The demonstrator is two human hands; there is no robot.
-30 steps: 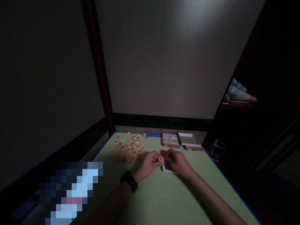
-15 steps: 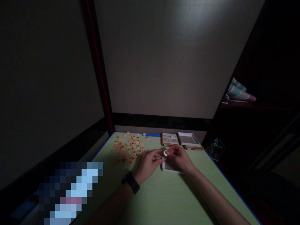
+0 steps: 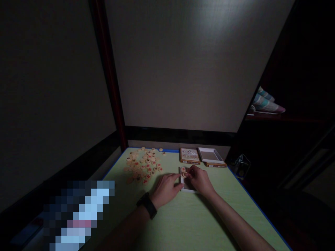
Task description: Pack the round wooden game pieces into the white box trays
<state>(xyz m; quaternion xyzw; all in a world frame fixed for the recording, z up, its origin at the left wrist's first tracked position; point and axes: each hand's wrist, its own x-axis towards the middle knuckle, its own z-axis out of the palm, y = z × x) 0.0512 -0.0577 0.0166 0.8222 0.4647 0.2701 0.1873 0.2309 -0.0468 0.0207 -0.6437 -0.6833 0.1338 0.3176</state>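
Note:
My right hand (image 3: pixel 201 179) pinches a round wooden Chinese chess piece (image 3: pixel 184 174) between thumb and fingers, over the left side of a shallow white-rimmed box tray (image 3: pixel 188 190). Just behind it, another piece with a red mark (image 3: pixel 183 169) lies in the tray's far left corner. My left hand (image 3: pixel 166 186), with a dark watch on the wrist, rests against the tray's left wall, fingers stretched and thumb apart. Much of the tray's right side is hidden under my right hand. Left of my hands, many loose chess pieces (image 3: pixel 148 169) with red or black characters are scattered.
A printed flat box (image 3: pixel 190 156) stands at the table's back, beside a white-rimmed open box part (image 3: pixel 211 155) resting on another box (image 3: pixel 216 165). The green table (image 3: pixel 180 223) has blue edges, with a panel wall behind. Striped cloth (image 3: pixel 268 101) lies on a shelf at right.
My right hand has lowered the chess piece toward the tray's left side. My left hand has come away from the piece and settled flat against the tray's left wall.

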